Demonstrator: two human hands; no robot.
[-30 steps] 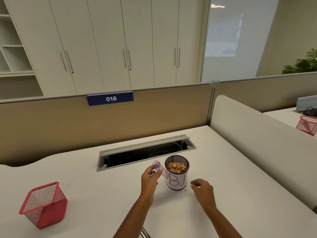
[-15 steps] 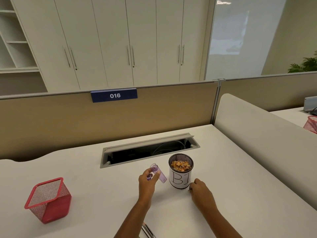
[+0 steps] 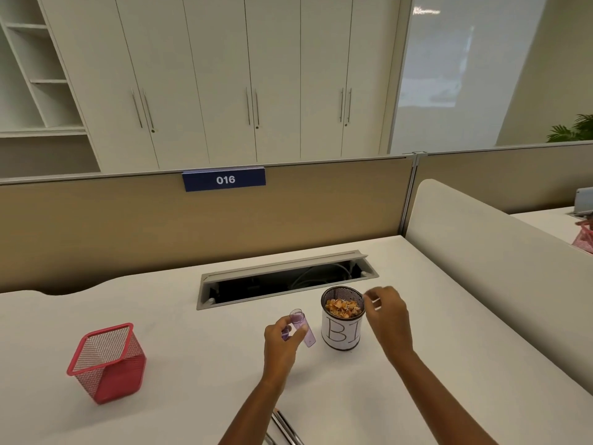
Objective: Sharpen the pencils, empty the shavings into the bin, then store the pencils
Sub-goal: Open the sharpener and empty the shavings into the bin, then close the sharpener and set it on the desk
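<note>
A round mesh bin (image 3: 341, 334) with a white label marked "BI" stands on the white desk, holding orange pencil shavings (image 3: 344, 308). My left hand (image 3: 281, 346) is just left of the bin and grips a clear purple sharpener case (image 3: 303, 327), tilted with its open end up. My right hand (image 3: 390, 316) hovers at the bin's right rim with thumb and fingertips pinched together. Anything between them is too small to make out. Pencil ends (image 3: 285, 428) show at the bottom edge between my forearms.
A red mesh pencil holder (image 3: 107, 364) stands at the desk's left. An open cable tray (image 3: 285, 279) is sunk into the desk behind the bin. A beige partition runs along the back, and a white divider (image 3: 481, 252) closes the right side.
My right hand has risen from the desk beside the bin to the bin's right rim. My left hand has drawn the purple case slightly away from the bin.
</note>
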